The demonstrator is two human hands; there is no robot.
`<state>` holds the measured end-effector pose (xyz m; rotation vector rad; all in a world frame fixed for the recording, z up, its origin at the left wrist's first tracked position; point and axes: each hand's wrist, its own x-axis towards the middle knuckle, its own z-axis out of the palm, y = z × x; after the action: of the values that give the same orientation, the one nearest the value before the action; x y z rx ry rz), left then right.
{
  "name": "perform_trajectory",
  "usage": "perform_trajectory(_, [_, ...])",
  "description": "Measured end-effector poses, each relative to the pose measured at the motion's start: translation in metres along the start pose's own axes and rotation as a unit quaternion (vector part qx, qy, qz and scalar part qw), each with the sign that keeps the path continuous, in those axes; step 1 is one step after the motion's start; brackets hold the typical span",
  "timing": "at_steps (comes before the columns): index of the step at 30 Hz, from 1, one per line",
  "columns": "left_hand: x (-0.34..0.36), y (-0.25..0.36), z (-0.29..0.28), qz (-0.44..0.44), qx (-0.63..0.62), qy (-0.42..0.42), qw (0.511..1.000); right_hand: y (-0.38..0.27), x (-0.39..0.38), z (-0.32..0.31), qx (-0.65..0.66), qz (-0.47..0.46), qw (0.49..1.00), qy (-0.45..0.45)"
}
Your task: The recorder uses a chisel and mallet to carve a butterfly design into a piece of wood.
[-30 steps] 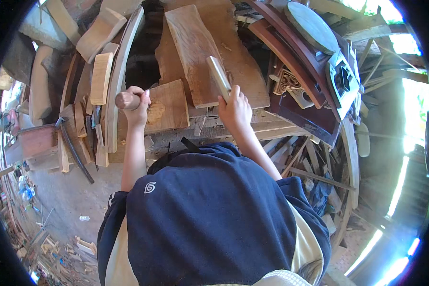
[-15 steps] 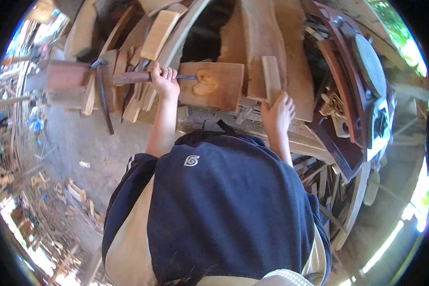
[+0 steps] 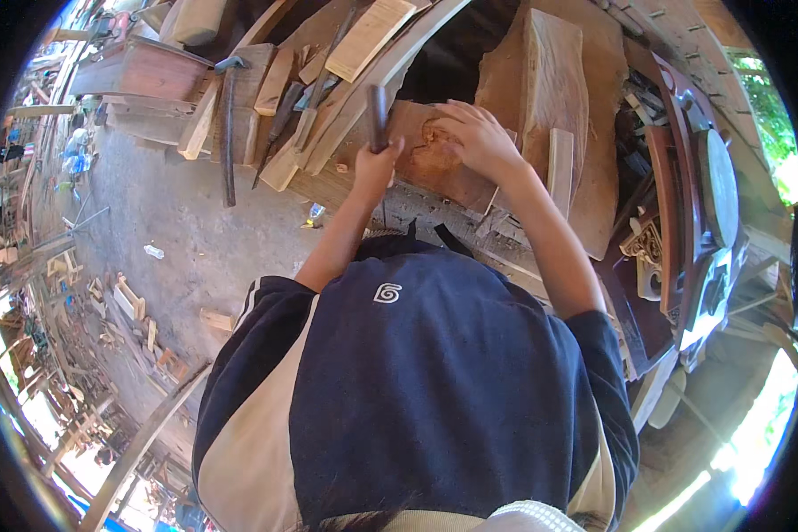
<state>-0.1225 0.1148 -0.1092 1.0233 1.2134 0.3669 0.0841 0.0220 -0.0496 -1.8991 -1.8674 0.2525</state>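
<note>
Left hand (image 3: 379,167) wrapped firmly round the dark-handled tool (image 3: 378,115), handle jutting up beyond the fist, and what looks like a thin blade poking out on the body side. Careful there! A loose wrist could bring that end against the shirt (image 3: 434,381). Over to the right hand (image 3: 481,140): fingers spread above the carved board (image 3: 452,182), and whether they touch, I cannot tell. Splinters in that rough hollow could catch a careless fingertip. The board lies between the hands, partly under the right; no clamp visible, so a hard shove might skid it. The pale block (image 3: 559,168), right of that hand, risks an elbow knock.
</note>
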Motion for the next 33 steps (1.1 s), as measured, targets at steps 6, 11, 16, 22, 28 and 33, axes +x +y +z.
perform_trajectory(6, [0.01, -0.021, -0.003, 0.002, 0.064, 0.034, 0.997, 0.023, 0.036, 0.016, -0.004, -0.024, 0.979, -0.202])
perform_trajectory(11, [0.009, -0.023, -0.005, 0.059, 0.17, 0.054, 0.982, 0.018, 0.038, 0.021, -0.006, 0.031, 0.977, -0.211])
perform_trajectory(16, [0.008, -0.021, -0.006, 0.076, 0.164, 0.038, 0.983, 0.019, 0.045, 0.033, -0.023, 0.118, 0.978, -0.17])
perform_trajectory(22, [0.012, -0.021, -0.01, 0.053, 0.157, 0.029, 0.986, 0.029, 0.044, 0.032, 0.08, -0.006, 0.985, -0.154])
perform_trajectory(28, [0.016, -0.028, -0.008, 0.042, 0.135, 0.031, 0.99, 0.02, 0.042, 0.034, 0.038, 0.048, 0.98, -0.19])
perform_trajectory(33, [0.014, -0.027, -0.008, 0.07, 0.128, 0.032, 0.989, 0.011, 0.042, 0.035, -0.03, 0.043, 0.983, -0.175])
